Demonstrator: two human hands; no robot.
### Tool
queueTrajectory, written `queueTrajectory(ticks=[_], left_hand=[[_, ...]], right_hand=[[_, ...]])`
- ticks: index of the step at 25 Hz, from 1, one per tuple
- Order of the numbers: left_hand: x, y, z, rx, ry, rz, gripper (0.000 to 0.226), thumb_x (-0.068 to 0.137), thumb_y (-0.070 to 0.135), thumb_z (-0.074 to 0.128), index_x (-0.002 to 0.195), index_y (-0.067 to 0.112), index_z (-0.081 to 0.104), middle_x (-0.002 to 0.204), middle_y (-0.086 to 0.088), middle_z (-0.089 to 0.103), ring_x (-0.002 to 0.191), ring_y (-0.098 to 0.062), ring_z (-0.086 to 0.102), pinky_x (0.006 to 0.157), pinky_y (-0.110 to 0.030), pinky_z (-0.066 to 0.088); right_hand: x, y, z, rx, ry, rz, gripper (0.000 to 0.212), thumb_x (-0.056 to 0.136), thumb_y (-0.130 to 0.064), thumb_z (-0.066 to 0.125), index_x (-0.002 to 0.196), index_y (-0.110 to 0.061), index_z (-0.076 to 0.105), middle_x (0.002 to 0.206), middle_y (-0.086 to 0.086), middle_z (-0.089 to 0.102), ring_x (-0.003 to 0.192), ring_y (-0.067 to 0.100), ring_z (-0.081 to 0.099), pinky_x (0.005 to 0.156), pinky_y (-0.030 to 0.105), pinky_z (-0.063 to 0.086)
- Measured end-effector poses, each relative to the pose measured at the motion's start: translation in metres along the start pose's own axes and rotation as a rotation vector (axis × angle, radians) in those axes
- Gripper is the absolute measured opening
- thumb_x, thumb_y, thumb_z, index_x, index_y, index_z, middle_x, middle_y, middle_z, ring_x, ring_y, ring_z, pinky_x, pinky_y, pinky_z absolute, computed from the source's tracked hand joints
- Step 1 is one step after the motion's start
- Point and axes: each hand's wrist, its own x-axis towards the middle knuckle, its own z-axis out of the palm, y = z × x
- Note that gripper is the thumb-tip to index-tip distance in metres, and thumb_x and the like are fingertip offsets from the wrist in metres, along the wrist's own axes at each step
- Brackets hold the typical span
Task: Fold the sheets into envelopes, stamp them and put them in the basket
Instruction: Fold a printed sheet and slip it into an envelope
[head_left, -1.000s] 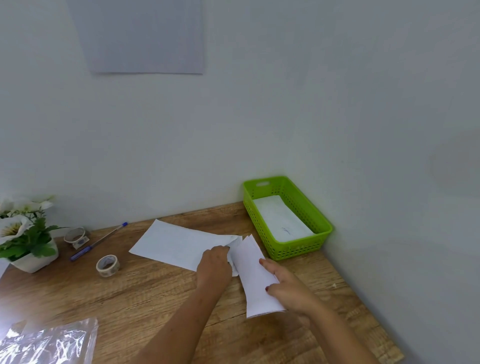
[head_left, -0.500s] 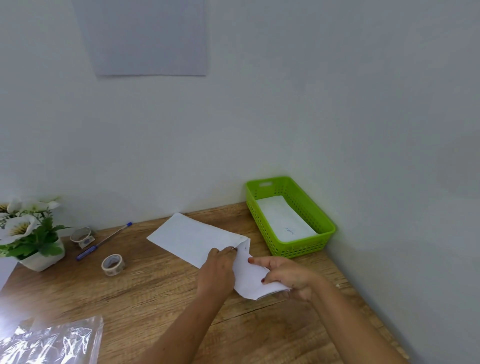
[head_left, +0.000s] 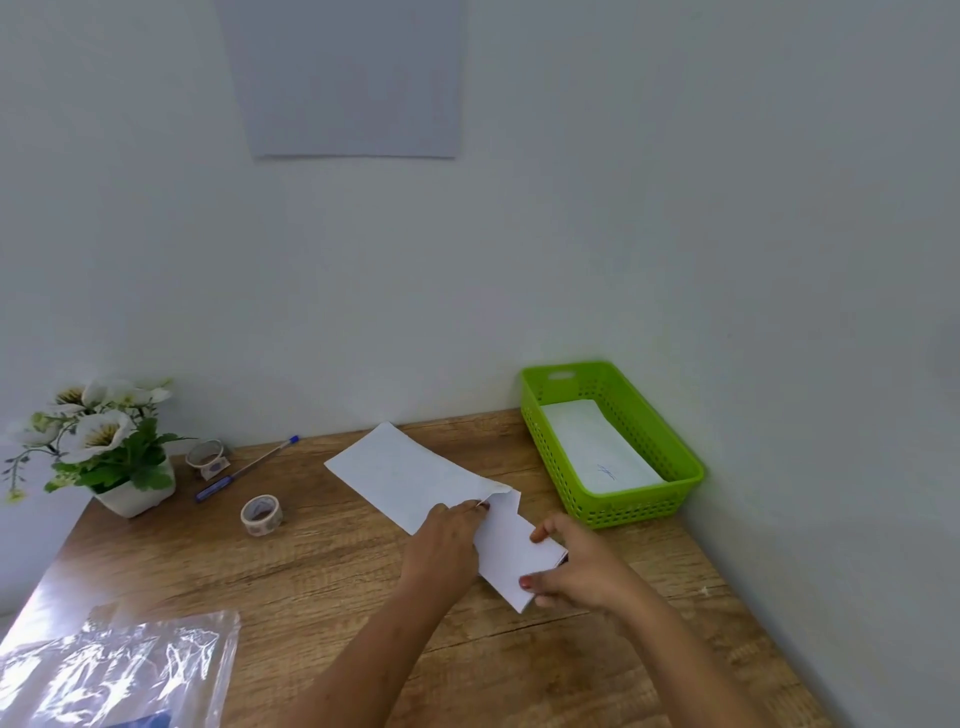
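The folded sheet (head_left: 511, 553) lies between the hands, slanting far-left to near-right; the left hand (head_left: 447, 540) pinches its far edge, the right hand (head_left: 579, 571) grips its near end, nearer the basket (head_left: 623, 512)

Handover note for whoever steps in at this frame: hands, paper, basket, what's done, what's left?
Left hand: pinches the far end of the folded sheet.
Right hand: grips its near end, thumb on top.
Flat sheet lies on the table beside it, its near corner under the folded one.
Done: one envelope lies in the basket.
Left: finish this fold, stamp it, put it in the basket, then do the flat sheet.
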Motion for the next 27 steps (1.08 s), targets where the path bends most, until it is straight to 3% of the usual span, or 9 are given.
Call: queueTrajectory(ticks=[3,5,7,10,12,14,18,22,27], left_hand=[[0.0,0.003,-0.002,-0.008,-0.001,-0.01,0.053,0.096,0.016,0.046,0.146,0.026,0.031,0.147,0.007,0.041,0.127,-0.013,0.04,0.1,-0.032,0.045],[-0.002,0.005,-0.005,-0.01,0.008,0.027,0.053,0.094,0.019,0.05,0.145,0.023,0.034,0.146,0.006,0.042,0.127,-0.014,0.04,0.101,-0.032,0.044],[-0.003,0.008,-0.007,-0.03,0.037,0.062,0.051,0.094,0.018,0.048,0.144,0.022,0.036,0.146,0.005,0.043,0.126,-0.015,0.041,0.1,-0.03,0.043],[-0.006,0.012,-0.009,-0.06,0.097,0.093,0.048,0.093,0.012,0.039,0.14,0.025,0.042,0.142,0.008,0.047,0.121,-0.013,0.044,0.091,-0.026,0.043],[-0.007,0.013,-0.009,-0.073,0.122,0.124,0.044,0.091,0.009,0.037,0.129,0.026,0.053,0.13,0.008,0.056,0.109,-0.013,0.048,0.079,-0.024,0.044],[-0.008,0.009,-0.009,-0.098,0.142,0.129,0.043,0.088,0.007,0.038,0.122,0.026,0.058,0.121,0.008,0.061,0.102,-0.014,0.05,0.073,-0.024,0.045],[-0.01,-0.007,-0.004,-0.119,0.151,0.133,0.048,0.089,0.008,0.037,0.129,0.03,0.054,0.125,0.012,0.061,0.097,-0.013,0.05,0.075,-0.029,0.049],[-0.017,-0.008,-0.005,-0.104,0.153,0.174,0.05,0.085,0.004,0.038,0.126,0.025,0.057,0.128,0.013,0.059,0.102,-0.014,0.05,0.078,-0.034,0.051],[-0.02,-0.008,-0.007,-0.068,0.218,0.275,0.058,0.08,0.015,0.02,0.119,0.024,0.063,0.117,0.014,0.065,0.094,-0.016,0.054,0.071,-0.037,0.051]], right_hand=[[0.003,0.0,-0.002,-0.029,0.076,-0.081,0.043,0.074,0.001,0.076,0.107,-0.016,0.054,0.114,0.009,0.052,0.092,0.02,0.06,0.069,0.033,0.061],[0.009,-0.007,-0.001,-0.128,0.172,-0.176,0.043,0.075,-0.001,0.074,0.109,-0.017,0.052,0.097,0.005,0.057,0.077,0.009,0.057,0.058,0.018,0.056],[0.016,-0.016,0.003,-0.228,0.295,-0.253,0.044,0.076,-0.004,0.073,0.112,-0.015,0.05,0.08,-0.003,0.055,0.067,0.002,0.052,0.046,0.007,0.04],[0.027,-0.025,0.014,-0.305,0.411,-0.326,0.038,0.076,-0.006,0.074,0.106,-0.014,0.053,0.073,-0.006,0.053,0.068,0.007,0.053,0.052,0.011,0.039],[0.032,-0.024,0.025,-0.36,0.404,-0.372,0.022,0.08,-0.011,0.068,0.096,-0.018,0.055,0.075,-0.004,0.06,0.074,0.014,0.059,0.062,0.025,0.049],[0.034,-0.019,0.034,-0.478,0.399,-0.402,0.01,0.085,-0.019,0.06,0.093,-0.021,0.055,0.082,-0.003,0.065,0.078,0.016,0.062,0.066,0.034,0.051],[0.037,-0.012,0.036,-0.53,0.332,-0.418,0.008,0.091,-0.024,0.051,0.1,-0.023,0.052,0.093,-0.003,0.068,0.084,0.014,0.063,0.069,0.035,0.053],[0.037,-0.013,0.042,-0.608,0.493,-0.432,0.014,0.09,-0.027,0.052,0.102,-0.025,0.045,0.09,-0.006,0.068,0.075,0.016,0.059,0.053,0.028,0.037],[0.04,-0.015,0.054,-0.818,0.656,-0.438,0.024,0.092,-0.021,0.043,0.116,-0.02,0.042,0.096,0.003,0.066,0.08,0.027,0.064,0.058,0.03,0.033]])
